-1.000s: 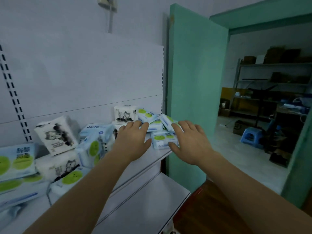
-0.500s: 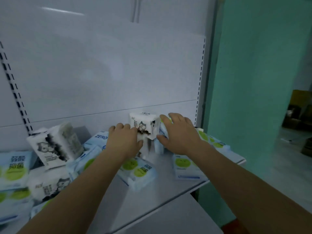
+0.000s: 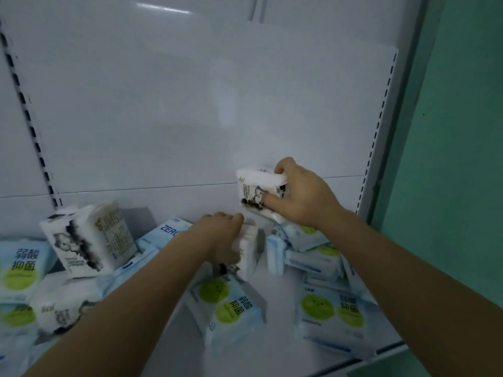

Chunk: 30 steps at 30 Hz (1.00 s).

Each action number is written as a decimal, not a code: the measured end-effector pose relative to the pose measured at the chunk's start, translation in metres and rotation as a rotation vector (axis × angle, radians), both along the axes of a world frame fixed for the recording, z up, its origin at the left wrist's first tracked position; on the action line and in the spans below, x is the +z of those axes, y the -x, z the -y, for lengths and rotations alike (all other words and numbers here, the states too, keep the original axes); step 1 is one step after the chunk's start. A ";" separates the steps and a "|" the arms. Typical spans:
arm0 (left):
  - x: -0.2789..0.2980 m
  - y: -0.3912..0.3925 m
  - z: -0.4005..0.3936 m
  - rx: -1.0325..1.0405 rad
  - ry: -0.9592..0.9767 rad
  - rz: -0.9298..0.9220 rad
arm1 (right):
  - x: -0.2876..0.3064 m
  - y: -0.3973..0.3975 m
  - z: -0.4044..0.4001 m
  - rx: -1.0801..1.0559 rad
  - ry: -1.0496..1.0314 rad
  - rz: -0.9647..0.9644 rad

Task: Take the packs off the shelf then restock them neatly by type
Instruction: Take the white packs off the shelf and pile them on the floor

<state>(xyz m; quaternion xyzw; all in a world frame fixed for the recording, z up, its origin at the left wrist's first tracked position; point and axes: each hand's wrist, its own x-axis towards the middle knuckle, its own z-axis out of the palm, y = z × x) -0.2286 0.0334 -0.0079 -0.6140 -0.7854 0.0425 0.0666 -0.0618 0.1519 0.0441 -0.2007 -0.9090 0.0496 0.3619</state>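
Packs everywhere on the shelf, two sorts jumbled together: white ones with a dark animal print, pale blue ones with green circles. Right hand wrapped around a white printed pack, fingers over the top and thumb on the face, held clear of the shelf and close to the back panel. Left hand clamped down on a second white pack standing on the shelf, fingers curled over its top edge (firm grip, by the look of it).

Best way through this step, probably: lift straight up, not sideways, since the blue pack lies just in front of the left hand and a cluster of blue ones sits just beside its right. Worth keeping the white packs together from the start. Soft wrappers, so no hard squeezing.

More white packs leaning well to the left, with another blue pack near the front edge, below the right forearm.
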 end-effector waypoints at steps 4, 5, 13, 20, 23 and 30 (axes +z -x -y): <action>-0.003 -0.010 -0.011 0.043 0.036 -0.069 | 0.018 -0.032 -0.025 -0.039 0.019 0.043; -0.002 -0.014 -0.013 0.062 0.056 -0.099 | 0.018 -0.039 -0.032 -0.058 0.012 0.096; 0.008 -0.048 -0.019 0.132 -0.016 -0.062 | -0.022 -0.059 -0.065 -0.047 -0.040 0.348; 0.040 -0.062 0.014 0.273 -0.221 -0.043 | -0.017 -0.056 -0.065 -0.041 -0.207 0.352; 0.054 -0.062 0.038 0.337 -0.398 0.043 | -0.009 -0.056 -0.060 0.026 -0.230 0.344; 0.065 -0.073 0.092 0.383 -0.724 0.637 | 0.008 -0.039 -0.022 0.224 -0.208 0.319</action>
